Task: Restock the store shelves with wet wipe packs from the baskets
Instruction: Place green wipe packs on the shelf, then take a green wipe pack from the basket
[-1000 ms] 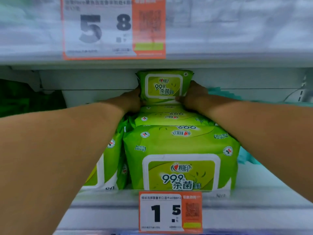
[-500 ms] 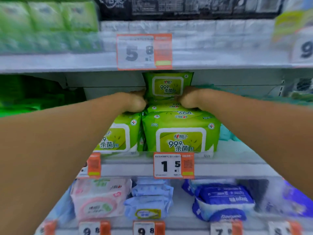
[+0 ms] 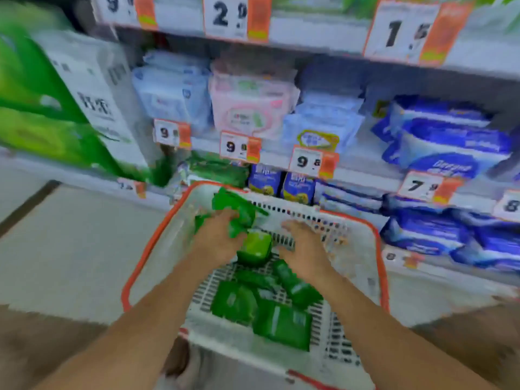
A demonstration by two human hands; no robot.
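Down in the head view, both hands are reaching into a white basket point(image 3: 157, 237) with an orange rim, standing on the floor in front of the shelves point(image 3: 365, 175). The left hand point(image 3: 222, 237) is sitting against a crumpled green pack point(image 3: 233, 209) at the basket's far side; blur hides whether its fingers are gripping it, so I cannot tell. The right hand point(image 3: 304, 249) is hovering with fingers spread and relaxed, grasping nothing, just beside a bright green pack point(image 3: 254, 246) lying between the 2 hands. Probably the hands are flanking it to lift it from both sides. More dark green packs point(image 3: 281, 325) are lying loose on the basket floor, nearer the person, so restocking looks unfinished.
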